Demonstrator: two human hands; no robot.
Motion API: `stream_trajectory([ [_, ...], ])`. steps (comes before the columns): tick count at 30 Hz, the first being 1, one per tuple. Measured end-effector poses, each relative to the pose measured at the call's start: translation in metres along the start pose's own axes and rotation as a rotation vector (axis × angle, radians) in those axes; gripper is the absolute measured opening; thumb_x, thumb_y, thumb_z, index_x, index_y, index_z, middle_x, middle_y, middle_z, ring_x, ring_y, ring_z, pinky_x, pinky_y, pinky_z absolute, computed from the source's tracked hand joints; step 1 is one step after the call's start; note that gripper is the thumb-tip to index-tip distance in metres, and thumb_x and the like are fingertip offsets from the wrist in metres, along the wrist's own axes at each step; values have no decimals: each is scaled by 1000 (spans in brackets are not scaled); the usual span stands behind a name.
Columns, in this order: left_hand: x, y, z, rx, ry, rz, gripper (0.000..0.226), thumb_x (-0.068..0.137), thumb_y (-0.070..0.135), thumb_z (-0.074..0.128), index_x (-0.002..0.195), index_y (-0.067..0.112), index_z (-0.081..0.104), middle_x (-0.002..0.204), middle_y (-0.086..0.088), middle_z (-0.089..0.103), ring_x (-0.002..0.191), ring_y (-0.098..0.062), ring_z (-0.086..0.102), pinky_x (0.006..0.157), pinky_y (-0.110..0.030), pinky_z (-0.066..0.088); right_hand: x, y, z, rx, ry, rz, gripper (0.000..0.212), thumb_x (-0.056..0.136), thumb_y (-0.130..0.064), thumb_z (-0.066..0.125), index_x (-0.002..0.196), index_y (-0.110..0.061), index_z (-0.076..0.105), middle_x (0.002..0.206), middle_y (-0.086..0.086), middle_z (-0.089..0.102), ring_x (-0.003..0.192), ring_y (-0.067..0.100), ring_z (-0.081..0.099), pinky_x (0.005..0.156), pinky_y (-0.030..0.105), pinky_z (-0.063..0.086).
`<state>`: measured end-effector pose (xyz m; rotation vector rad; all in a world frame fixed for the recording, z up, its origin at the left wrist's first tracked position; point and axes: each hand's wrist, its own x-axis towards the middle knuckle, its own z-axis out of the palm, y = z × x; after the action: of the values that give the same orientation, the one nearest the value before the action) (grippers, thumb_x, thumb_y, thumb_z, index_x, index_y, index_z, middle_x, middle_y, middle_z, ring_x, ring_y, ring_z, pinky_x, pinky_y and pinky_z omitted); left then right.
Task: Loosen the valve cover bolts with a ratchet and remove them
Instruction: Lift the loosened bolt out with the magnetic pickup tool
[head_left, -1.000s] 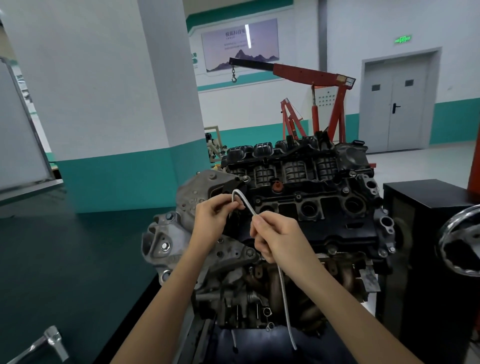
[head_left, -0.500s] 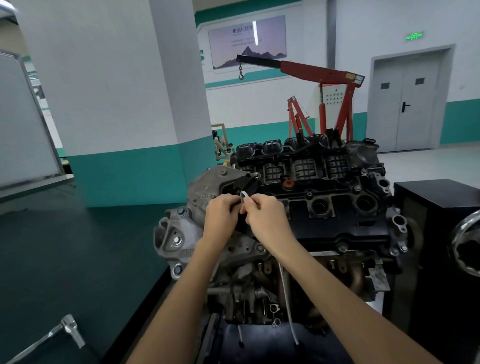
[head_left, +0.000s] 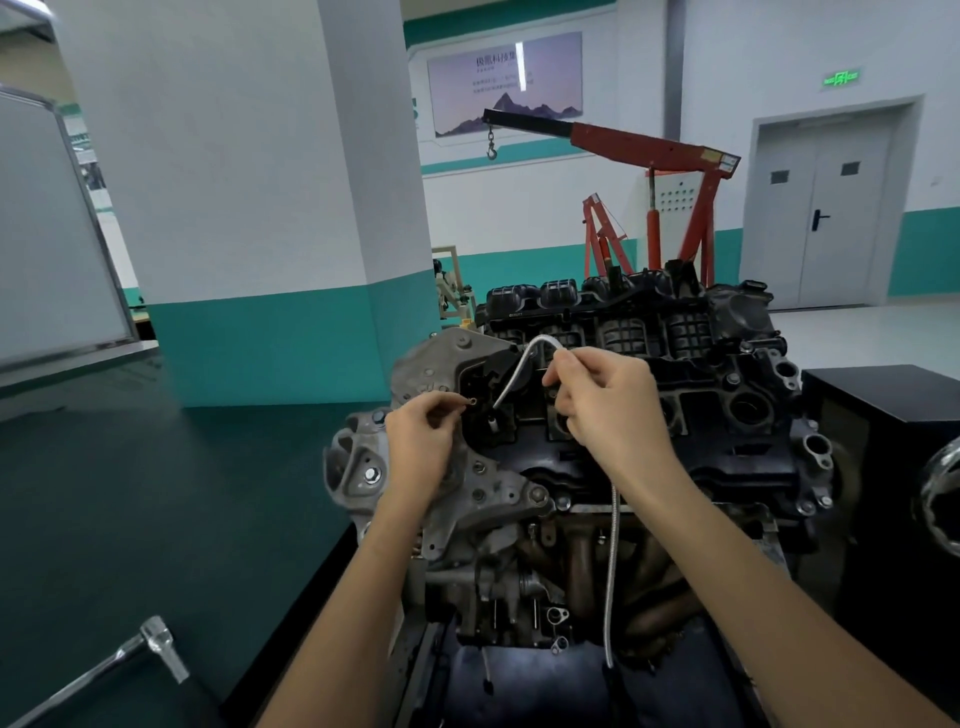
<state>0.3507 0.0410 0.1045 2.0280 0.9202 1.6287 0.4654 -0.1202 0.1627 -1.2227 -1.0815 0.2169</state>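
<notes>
At seven o'clock the chrome ratchet (head_left: 156, 642) lies idle on the dark bench (head_left: 104, 493), probably set aside once loosening was done. The right hand (head_left: 608, 405) grips a ribbed, bendy metal wand (head_left: 612, 561) arched toward the black plastic valve cover (head_left: 727, 395). At its nine o'clock the left hand (head_left: 421, 441) pinches a small bolt (head_left: 471, 400), apparently freed.

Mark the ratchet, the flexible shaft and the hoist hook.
Ratchet (head_left: 156, 633): head view, on its head.
Flexible shaft (head_left: 612, 571): head view, on its hanging lower length.
Hoist hook (head_left: 491, 151): head view, on its curve.
</notes>
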Motion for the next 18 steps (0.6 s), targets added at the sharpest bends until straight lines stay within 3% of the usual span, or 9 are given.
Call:
stream_trajectory([
  [3, 0, -3, 0, 24, 10, 0, 17, 82, -7, 68, 85, 7, 77, 84, -1, 73, 74, -3, 63, 74, -4, 47, -2, -7, -3, 23, 5, -17, 35, 100, -18, 48, 70, -10, 63, 40, -11, 41, 37, 3, 32, 43, 21, 27],
  [6, 1, -3, 4, 48, -14, -10, 16, 80, -4, 72, 90, 8, 76, 86, -3, 72, 78, -10, 63, 81, -22, 53, -4, -15, -8, 44, 15, -44, 34, 101, -19, 48, 72, -9, 64, 42, -10, 41, 39, 7, 31, 43, 25, 27],
  [8, 2, -1, 8, 87, -40, -5, 19, 79, 3, 76, 98, 8, 74, 89, -4, 70, 84, -16, 62, 85, -31, 51, -5, -20, -12, 77, 16, -47, 34, 101, -19, 48, 72, -9, 63, 44, -9, 40, 40, 9, 29, 43, 27, 24],
  [11, 4, 4, 19, 166, -49, -2, 28, 81, 17, 78, 106, 7, 73, 96, -7, 70, 96, -22, 55, 86, -33, 45, -9, -28, -17, 122, 14, -81, 35, 101, -17, 48, 70, -10, 62, 43, -10, 39, 41, 10, 28, 42, 25, 23],
  [15, 10, 13, 35, 201, -35, -81, 24, 92, 28, 66, 97, 5, 69, 91, -12, 65, 100, -25, 46, 81, -34, 36, -14, -42, -22, 205, -18, -158, 34, 101, -14, 47, 71, -7, 60, 44, -10, 37, 39, 6, 29, 38, 20, 23],
  [18, 11, 20, 43, 74, -15, -137, 31, 101, 31, 50, 94, 2, 57, 91, -17, 62, 95, -31, 53, 81, -40, 39, -18, -49, -26, 282, -42, -183, 33, 101, -12, 47, 71, -5, 59, 44, -9, 36, 38, 4, 28, 36, 18, 23],
])
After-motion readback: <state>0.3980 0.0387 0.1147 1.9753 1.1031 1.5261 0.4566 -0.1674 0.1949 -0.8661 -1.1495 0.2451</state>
